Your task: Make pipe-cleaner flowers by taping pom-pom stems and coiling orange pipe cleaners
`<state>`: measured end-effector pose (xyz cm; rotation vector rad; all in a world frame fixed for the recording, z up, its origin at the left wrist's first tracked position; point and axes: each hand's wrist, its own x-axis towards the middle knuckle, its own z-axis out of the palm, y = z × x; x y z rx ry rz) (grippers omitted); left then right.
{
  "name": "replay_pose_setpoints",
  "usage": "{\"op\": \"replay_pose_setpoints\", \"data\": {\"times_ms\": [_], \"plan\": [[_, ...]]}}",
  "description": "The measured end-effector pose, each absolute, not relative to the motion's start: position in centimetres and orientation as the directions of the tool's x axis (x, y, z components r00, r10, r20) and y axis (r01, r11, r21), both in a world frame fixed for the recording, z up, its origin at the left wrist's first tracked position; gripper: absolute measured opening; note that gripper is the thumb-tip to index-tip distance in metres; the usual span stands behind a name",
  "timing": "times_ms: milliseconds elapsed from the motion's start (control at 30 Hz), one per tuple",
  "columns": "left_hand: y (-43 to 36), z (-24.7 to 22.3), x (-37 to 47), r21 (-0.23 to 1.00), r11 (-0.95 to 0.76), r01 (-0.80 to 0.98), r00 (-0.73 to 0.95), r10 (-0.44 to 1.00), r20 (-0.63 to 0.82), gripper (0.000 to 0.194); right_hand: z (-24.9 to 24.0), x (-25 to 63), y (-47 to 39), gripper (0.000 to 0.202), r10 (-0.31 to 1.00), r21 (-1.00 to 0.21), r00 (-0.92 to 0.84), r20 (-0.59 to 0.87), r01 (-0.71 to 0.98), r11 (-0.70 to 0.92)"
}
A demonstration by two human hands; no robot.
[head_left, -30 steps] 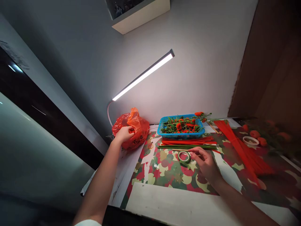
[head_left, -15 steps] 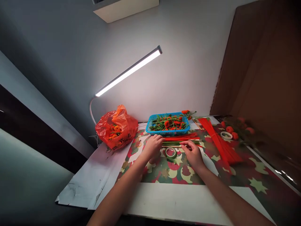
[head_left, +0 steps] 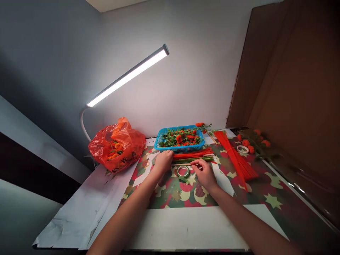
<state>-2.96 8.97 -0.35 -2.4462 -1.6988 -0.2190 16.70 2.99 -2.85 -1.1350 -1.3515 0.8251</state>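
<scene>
My left hand is closed at the left end of a row of thin red stems and green stems, which look like pipe cleaners. Its fingertips are hidden, so what it grips does not show. With thumb and finger pinched, my right hand holds a thin pale stick lying along the near side of the green stems. Just below the stick, between both hands, lies a roll of green tape. A blue basket of orange flowers and green stalks stands behind my left hand.
On the left sits a red plastic bag with orange flowers, below a lit lamp. To the right lie a bundle of long red stems, a white tape roll and more orange flowers. A cardboard panel stands on the right.
The whole view has shifted, so everything on the table appears farther left. Both hands keep nearly the same place at the stems and stick.
</scene>
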Motion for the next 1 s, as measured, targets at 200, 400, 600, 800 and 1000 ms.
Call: {"op": "replay_pose_setpoints", "data": {"times_ms": [200,400,600,800,1000], "plan": [[8.7,0.0,-3.5,-0.011,-0.376,0.927,0.351,0.855,0.381,0.02,-3.3,16.6,3.1,0.015,0.952,-0.941,0.055,0.3,0.183,0.286],[7.5,0.7,-3.0,0.051,-0.396,0.917,0.291,0.749,0.595,0.022,-3.2,16.5,3.1,0.02,0.966,-0.965,0.061,0.253,0.079,0.248],[6.4,1.4,-2.0,0.265,-0.334,0.905,0.038,0.683,0.73,0.015,-3.3,16.8,4.1,0.046,0.993,-0.979,0.093,0.069,-0.184,0.086],[5.1,1.3,-1.1,0.695,-0.366,0.619,-0.111,0.835,0.539,0.016,-2.3,17.0,4.0,0.05,0.998,-0.949,0.034,0.049,-0.309,0.057],[2.4,0.9,-0.3,0.941,-0.192,0.279,0.339,0.936,0.09,0.027,-0.6,18.2,3.9,0.049,0.981,-0.883,0.003,0.192,-0.436,0.174]]}}
